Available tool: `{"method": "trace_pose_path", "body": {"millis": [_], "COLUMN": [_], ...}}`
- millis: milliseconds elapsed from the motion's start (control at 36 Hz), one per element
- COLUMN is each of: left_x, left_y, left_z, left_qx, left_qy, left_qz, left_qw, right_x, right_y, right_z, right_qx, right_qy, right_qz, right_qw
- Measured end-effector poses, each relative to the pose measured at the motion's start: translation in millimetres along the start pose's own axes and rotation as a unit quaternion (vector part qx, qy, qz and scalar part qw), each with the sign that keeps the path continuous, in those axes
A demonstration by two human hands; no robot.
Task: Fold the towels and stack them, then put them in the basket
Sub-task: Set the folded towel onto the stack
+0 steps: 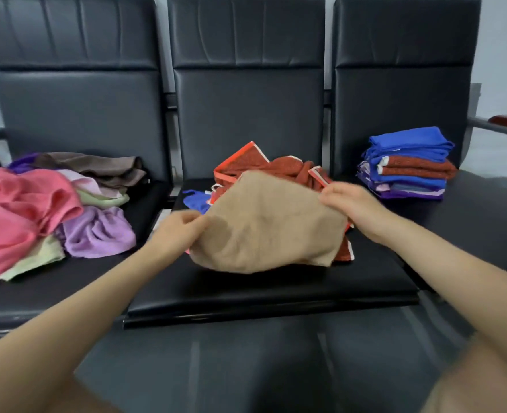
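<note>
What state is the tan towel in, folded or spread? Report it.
Spread, not folded: the tan towel hangs open as one sheet, the left hand and right hand each pinching an edge.

Even, soft indoor light, moderately bright; faint sheen on black seat cushions (276,281). Motion blur on both hands and forearms. Wide-angle bending at edges; lower foreground soft, out of focus.

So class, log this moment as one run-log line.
both hands hold tan towel | left hand, right hand | folded stack on right seat
</note>
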State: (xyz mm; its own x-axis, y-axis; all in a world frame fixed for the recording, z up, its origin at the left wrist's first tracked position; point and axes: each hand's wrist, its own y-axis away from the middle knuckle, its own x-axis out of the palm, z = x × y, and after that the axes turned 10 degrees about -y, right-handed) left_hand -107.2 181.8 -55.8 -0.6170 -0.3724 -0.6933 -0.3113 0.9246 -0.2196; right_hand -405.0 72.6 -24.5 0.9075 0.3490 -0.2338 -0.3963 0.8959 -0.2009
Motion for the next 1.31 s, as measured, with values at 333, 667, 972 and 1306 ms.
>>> {"method": "trace_pose_path", "body": {"millis": [333, 667, 972, 1306], "left_x": [9.9, 19.9, 12.8, -18.0], "left_y": [-38.4, -60.9, -63.7, -37.7], "left_z": [4.3, -7.4, 0.2, -39.3], "left_qx": [-0.158, -0.166, -0.179, -0.146], "left_qy": [-0.039, 0.179, 0.241, 0.328], "left_qz": [0.040, 0.090, 0.090, 0.070], "left_qw": [0.986, 0.966, 0.950, 0.931], "right_x": [19.3, 36.8, 50.9, 25.6], "right_y": [9.4, -13.2, -30.4, -23.0], "right_z": [-40.2, -37.9, -39.9, -8.8], "right_qx": [0.207, 0.187, 0.135, 0.140], "right_qy": [-0.057, -0.165, -0.118, -0.195], "right_qz": [0.117, 0.109, 0.084, 0.218], "right_qw": [0.970, 0.962, 0.980, 0.946]}}
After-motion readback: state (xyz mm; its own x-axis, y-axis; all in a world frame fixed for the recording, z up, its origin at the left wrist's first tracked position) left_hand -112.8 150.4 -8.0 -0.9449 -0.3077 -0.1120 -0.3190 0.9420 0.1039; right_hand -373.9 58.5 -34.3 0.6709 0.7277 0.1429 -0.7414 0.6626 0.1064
